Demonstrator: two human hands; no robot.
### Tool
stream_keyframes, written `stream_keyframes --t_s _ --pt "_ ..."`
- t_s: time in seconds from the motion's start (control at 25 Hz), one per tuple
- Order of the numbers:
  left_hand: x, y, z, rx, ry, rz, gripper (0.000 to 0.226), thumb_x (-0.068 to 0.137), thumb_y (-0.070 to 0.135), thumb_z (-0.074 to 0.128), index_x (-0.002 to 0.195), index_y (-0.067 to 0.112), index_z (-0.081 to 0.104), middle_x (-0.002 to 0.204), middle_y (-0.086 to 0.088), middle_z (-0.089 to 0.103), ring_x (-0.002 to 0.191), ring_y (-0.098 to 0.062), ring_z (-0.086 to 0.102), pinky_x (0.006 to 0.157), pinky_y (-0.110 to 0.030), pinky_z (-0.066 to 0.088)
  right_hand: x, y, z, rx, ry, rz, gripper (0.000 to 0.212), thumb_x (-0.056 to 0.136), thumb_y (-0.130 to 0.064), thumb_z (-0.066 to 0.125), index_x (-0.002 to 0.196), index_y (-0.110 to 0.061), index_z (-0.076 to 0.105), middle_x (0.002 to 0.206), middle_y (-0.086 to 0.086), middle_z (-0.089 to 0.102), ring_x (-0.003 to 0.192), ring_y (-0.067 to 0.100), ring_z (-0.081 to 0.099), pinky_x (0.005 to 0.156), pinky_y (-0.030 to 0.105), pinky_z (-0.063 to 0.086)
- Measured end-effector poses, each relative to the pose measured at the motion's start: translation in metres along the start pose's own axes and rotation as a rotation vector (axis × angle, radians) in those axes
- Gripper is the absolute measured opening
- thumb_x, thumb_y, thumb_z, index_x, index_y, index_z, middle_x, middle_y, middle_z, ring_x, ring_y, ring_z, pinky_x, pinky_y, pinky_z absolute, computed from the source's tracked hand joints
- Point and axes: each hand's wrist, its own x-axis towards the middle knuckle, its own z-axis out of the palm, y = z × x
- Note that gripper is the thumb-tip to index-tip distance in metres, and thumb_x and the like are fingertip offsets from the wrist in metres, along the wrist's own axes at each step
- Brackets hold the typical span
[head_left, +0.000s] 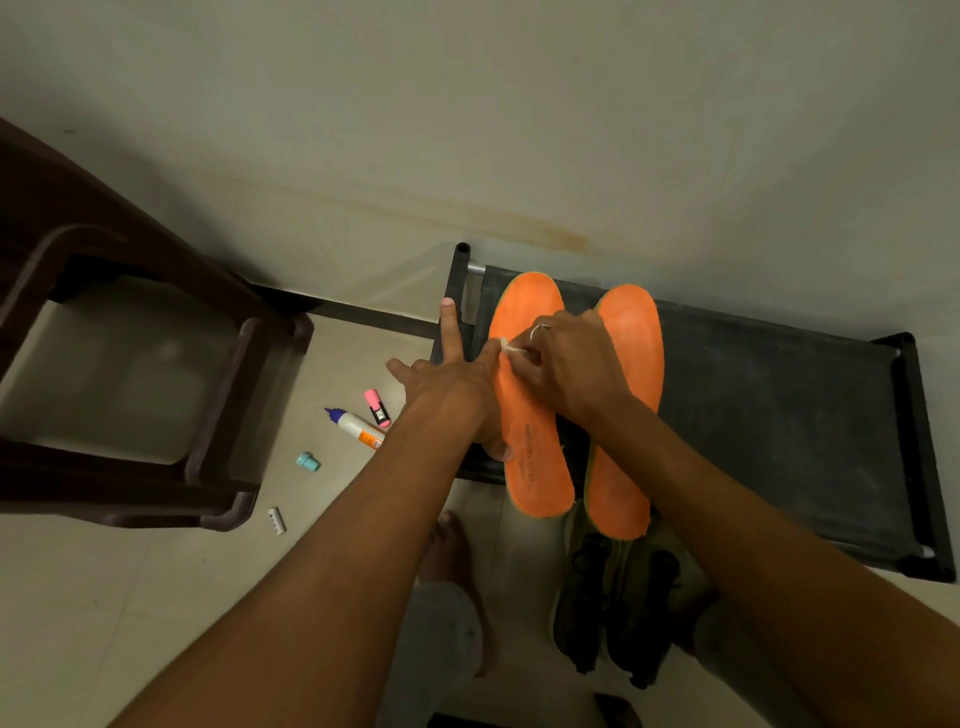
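Two orange insoles lie side by side on a low black rack (779, 395). The left insole (530, 457) is steadied at its left edge by my left hand (452, 384), fingers straight, thumb touching the insole's edge. My right hand (566, 364), a ring on one finger, pinches a small white piece (511, 347) against the upper part of the left insole. The right insole (631, 332) lies partly under my right wrist.
A dark pair of shoes (618, 603) stands on the floor below the rack. On the tiles to the left lie a glue bottle (356, 426), a pink highlighter (377, 408), a teal cap (307, 461) and a small white piece (277, 519). A brown plastic chair (130, 364) stands at left.
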Motion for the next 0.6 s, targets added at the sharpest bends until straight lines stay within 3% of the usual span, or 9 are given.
stream_keyframes --t_s 0.12,0.24,0.4,0.52,0.6 --pt "0.001 -0.001 0.000 -0.004 -0.010 0.005 0.140 0.060 0.061 0.087 0.152 0.047 -0.018 0.141 -0.014 -0.057 0.140 -0.050 0.030 0.115 -0.070 0.010 -0.007 0.006 -0.005 0.087 0.022 0.140 0.036 0.098 -0.044 0.051 0.086 -0.024 0.077 0.079 -0.002 0.071 0.077 0.020 0.059 0.077 0.038 0.038" --pt "0.002 -0.001 0.001 0.005 -0.013 -0.005 0.140 0.060 0.060 0.088 0.152 0.047 -0.017 0.140 -0.013 -0.058 0.141 -0.051 0.027 0.116 -0.070 0.008 -0.024 -0.006 -0.001 0.065 -0.047 -0.046 0.042 0.097 -0.049 0.043 0.085 -0.026 0.077 0.081 -0.005 0.071 0.076 0.017 0.059 0.074 0.037 0.038" --pt "0.001 -0.001 0.000 -0.007 -0.026 0.005 0.141 0.060 0.059 0.088 0.152 0.045 -0.018 0.141 -0.014 -0.057 0.141 -0.051 0.026 0.115 -0.071 0.008 -0.026 0.008 -0.012 0.124 -0.008 0.040 0.034 0.097 -0.047 0.053 0.085 -0.027 0.078 0.080 -0.006 0.072 0.075 0.016 0.059 0.071 0.034 0.033" --pt "0.000 -0.001 -0.001 0.001 -0.017 0.001 0.140 0.061 0.058 0.088 0.153 0.045 -0.017 0.141 -0.014 -0.057 0.142 -0.051 0.024 0.116 -0.070 0.007 -0.038 -0.002 -0.007 0.086 -0.061 -0.167 0.034 0.097 -0.044 0.055 0.081 -0.025 0.077 0.075 -0.004 0.069 0.070 0.017 0.059 0.071 0.035 0.038" --pt "0.001 -0.002 -0.001 0.001 -0.017 0.002 0.139 0.062 0.059 0.087 0.153 0.045 -0.017 0.142 -0.014 -0.057 0.142 -0.051 0.025 0.116 -0.070 0.008 -0.037 0.000 -0.010 0.016 -0.020 -0.125 0.037 0.098 -0.046 0.052 0.080 -0.025 0.077 0.075 -0.004 0.069 0.071 0.016 0.057 0.071 0.037 0.038"
